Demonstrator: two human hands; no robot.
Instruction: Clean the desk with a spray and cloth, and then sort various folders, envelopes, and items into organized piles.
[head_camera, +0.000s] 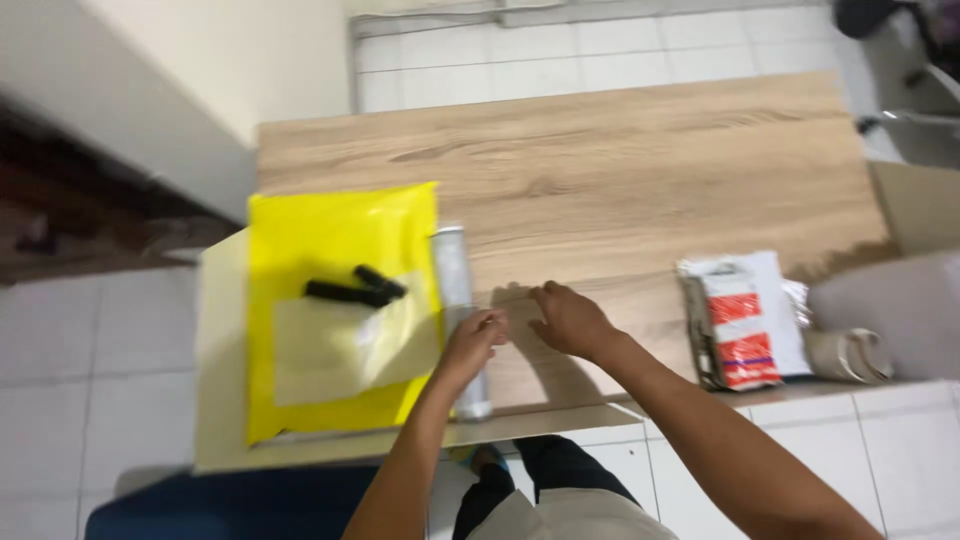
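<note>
Left hand (478, 338) pinches the grey wrapped tube (458, 300) beside a yellow mailer bag (330, 225); right hand (565, 318) rests flat, empty, on the wooden table (620, 170).

Light wooden table (620, 170) on white tiled floor (600, 50), cream wall (230, 60) at left, evenly lit

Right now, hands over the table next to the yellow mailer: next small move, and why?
Probably close the left hand on the silver-grey roll. Its fingers already sit over the roll, which lies along the yellow mailer. The right hand rests flat on the wooden table, holding nothing. Blur hides whether the left hand grips yet.
</note>
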